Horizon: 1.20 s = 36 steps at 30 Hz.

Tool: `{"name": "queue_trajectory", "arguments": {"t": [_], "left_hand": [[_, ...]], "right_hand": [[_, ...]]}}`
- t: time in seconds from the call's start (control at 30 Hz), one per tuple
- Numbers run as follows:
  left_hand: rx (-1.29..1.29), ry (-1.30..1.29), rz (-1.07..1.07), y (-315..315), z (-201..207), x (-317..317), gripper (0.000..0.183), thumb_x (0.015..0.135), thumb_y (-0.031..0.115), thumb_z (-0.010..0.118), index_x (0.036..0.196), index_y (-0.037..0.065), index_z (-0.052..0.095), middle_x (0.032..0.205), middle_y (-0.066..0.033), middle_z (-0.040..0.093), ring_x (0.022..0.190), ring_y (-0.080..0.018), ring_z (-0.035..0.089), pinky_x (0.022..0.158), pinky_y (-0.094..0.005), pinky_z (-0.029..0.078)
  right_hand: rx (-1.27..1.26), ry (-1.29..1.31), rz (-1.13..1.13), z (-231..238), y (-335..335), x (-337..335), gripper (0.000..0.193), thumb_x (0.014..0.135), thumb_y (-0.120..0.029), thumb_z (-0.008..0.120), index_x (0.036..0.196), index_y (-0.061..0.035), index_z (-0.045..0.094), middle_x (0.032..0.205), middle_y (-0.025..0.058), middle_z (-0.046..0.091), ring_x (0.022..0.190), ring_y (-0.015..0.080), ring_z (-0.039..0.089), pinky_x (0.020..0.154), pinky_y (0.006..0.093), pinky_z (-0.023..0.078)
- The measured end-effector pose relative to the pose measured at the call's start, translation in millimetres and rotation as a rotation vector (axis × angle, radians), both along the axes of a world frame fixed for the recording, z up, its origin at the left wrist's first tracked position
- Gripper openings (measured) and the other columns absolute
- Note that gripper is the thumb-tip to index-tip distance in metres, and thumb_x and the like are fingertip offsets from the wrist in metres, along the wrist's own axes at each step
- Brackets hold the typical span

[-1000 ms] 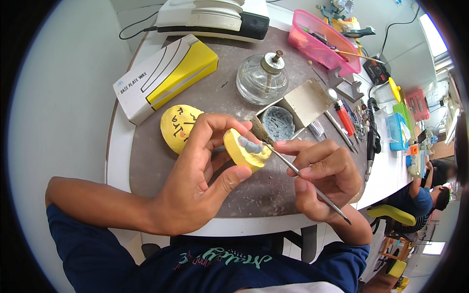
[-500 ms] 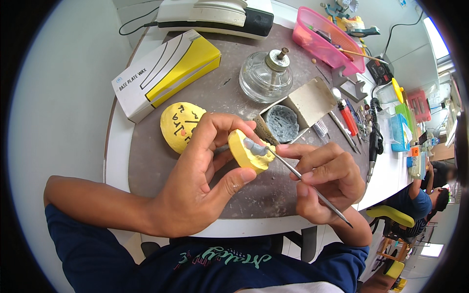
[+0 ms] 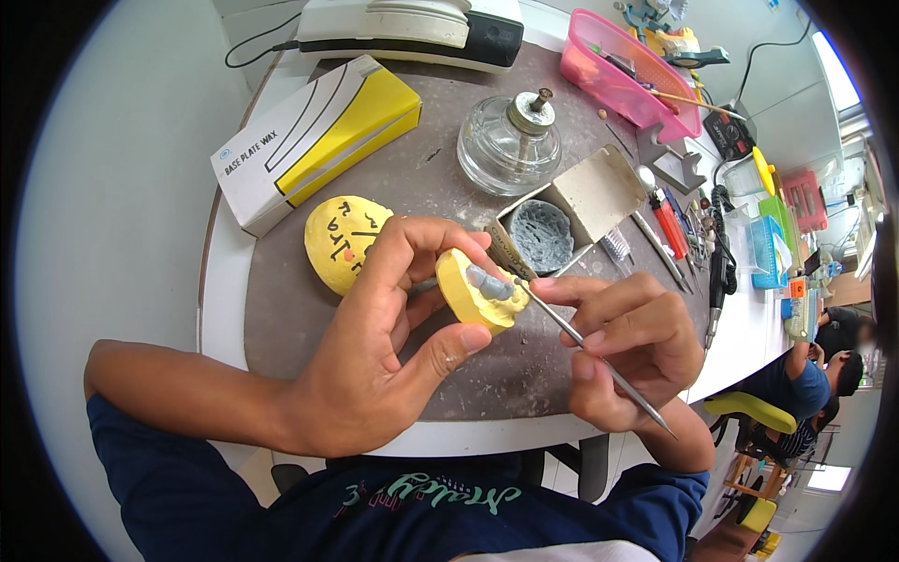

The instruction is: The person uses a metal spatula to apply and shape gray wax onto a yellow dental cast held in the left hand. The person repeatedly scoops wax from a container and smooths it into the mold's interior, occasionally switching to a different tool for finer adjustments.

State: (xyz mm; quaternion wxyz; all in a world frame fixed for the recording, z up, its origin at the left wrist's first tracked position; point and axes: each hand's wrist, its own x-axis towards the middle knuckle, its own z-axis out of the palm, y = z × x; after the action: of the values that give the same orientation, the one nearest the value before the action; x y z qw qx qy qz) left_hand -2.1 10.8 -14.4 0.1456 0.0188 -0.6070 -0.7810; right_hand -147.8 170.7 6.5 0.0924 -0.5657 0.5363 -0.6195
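- There are two bare hands: one left hand [image 3: 379, 375], one right hand [image 3: 641, 342].
- Two yellow plaster-like pieces show: one held model [image 3: 459, 288], one round block [image 3: 328, 245].
- One slim metal instrument [image 3: 565, 328] is in hand; those lying at the right are too crowded to count.
- There are two cardboard boxes: one white-and-yellow box [image 3: 342, 136], one open box [image 3: 599, 185].
- There is one glass burner [image 3: 506, 155].
- There is one pink basket [image 3: 618, 103].
- There is one red lighter [image 3: 667, 229].
- There is one small brush [image 3: 615, 245].

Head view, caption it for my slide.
Left hand holding a yellow dental cast bearing grey material, right hand a slim metal tool.
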Motion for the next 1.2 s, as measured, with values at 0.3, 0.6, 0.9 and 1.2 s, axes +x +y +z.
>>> {"name": "queue_trajectory", "arguments": {"t": [0.3,0.6,0.9,1.2], "left_hand": [[-0.043,0.02,-0.001,-1.1,-2.0,-0.5,0.049,0.09,0.008,0.067,0.127,0.006,0.034,0.132,-0.0184,0.042,0.133,-0.022,0.04,0.108,-0.0342,0.039],[-0.036,0.01,0.006,-0.5,-0.7,-1.2,0.048,0.09,0.008,0.067,0.125,0.005,0.034,0.137,-0.0193,0.039,0.125,-0.0186,0.046,0.107,-0.0334,0.041],[-0.04,-0.007,0.011,-0.7,1.5,-1.3,0.048,0.09,0.008,0.067,0.125,0.005,0.035,0.137,-0.0192,0.039,0.123,-0.018,0.048,0.106,-0.0329,0.041],[-0.043,0.003,0.005,-1.4,0.1,-1.2,0.048,0.09,0.008,0.067,0.125,0.005,0.035,0.134,-0.0186,0.041,0.129,-0.02,0.043,0.107,-0.0334,0.04]], "right_hand": [[0.012,0.09,0.011,0.7,0.4,-3.2,0.017,0.068,0.011,0.065,0.083,0.0038,0.059,0.076,0.0141,0.061,0.074,0.0234,0.068,0.08,0.0451,0.06],[0.028,0.121,0.008,2.3,0.3,-3.6,0.018,0.067,0.011,0.065,0.082,0.0035,0.059,0.076,0.0138,0.062,0.073,0.0234,0.068,0.08,0.0445,0.06],[0.012,0.102,0.051,2.9,0.4,-3.3,0.018,0.067,0.011,0.065,0.083,0.0035,0.059,0.076,0.0141,0.062,0.072,0.0226,0.068,0.083,0.0479,0.059],[0.019,0.129,0.031,2.2,1.1,-3.6,0.018,0.068,0.01,0.066,0.083,0.0035,0.059,0.077,0.0142,0.062,0.077,0.0273,0.07,0.081,0.0441,0.06]]}}
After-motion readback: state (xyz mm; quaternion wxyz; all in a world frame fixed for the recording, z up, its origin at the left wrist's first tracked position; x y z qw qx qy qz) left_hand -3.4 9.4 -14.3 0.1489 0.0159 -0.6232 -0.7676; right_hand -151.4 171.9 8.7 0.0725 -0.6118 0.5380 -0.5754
